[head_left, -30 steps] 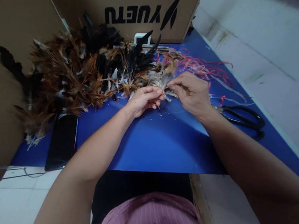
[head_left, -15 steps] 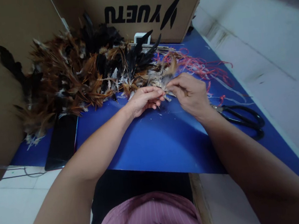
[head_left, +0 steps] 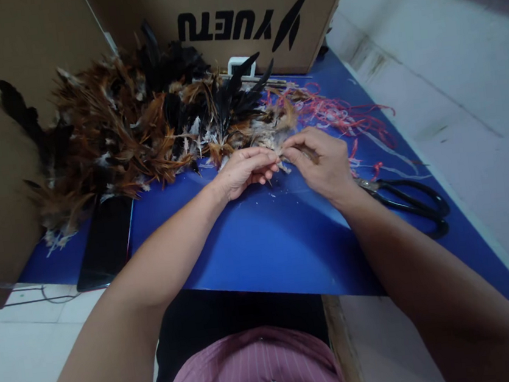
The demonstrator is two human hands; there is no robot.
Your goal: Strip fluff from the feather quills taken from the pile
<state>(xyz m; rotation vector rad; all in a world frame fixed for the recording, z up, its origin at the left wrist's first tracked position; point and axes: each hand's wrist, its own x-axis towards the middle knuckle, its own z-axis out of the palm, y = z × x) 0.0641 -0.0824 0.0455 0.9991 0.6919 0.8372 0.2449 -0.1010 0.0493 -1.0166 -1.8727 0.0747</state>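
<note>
My left hand [head_left: 250, 170] is closed, thumb and forefinger pinched on a feather whose thin tip shows below the fingers. Fingertip to fingertip with it, my right hand [head_left: 318, 162] is pinched too. A small brown feather [head_left: 310, 154] shows against its palm; the exact spot that both hands pinch is too small to make out. Just beyond the fingers lies the near end of a big pile of brown, black and pale feathers [head_left: 137, 131]. Black-handled scissors [head_left: 414, 197] rest beside my right wrist, partly hidden by it.
Tangled pink and white strings [head_left: 332, 108] lie at the right of the blue tabletop [head_left: 261, 245]. A cardboard box [head_left: 238, 52] and a cardboard panel [head_left: 2, 36] stand behind and left of the pile. A white device [head_left: 240, 65] is by the box; a black phone [head_left: 106, 241] lies left.
My right hand has shifted slightly left, and its fingertips stay close to my left ones. The left hand has hardly moved, and the pile looks the same.
</note>
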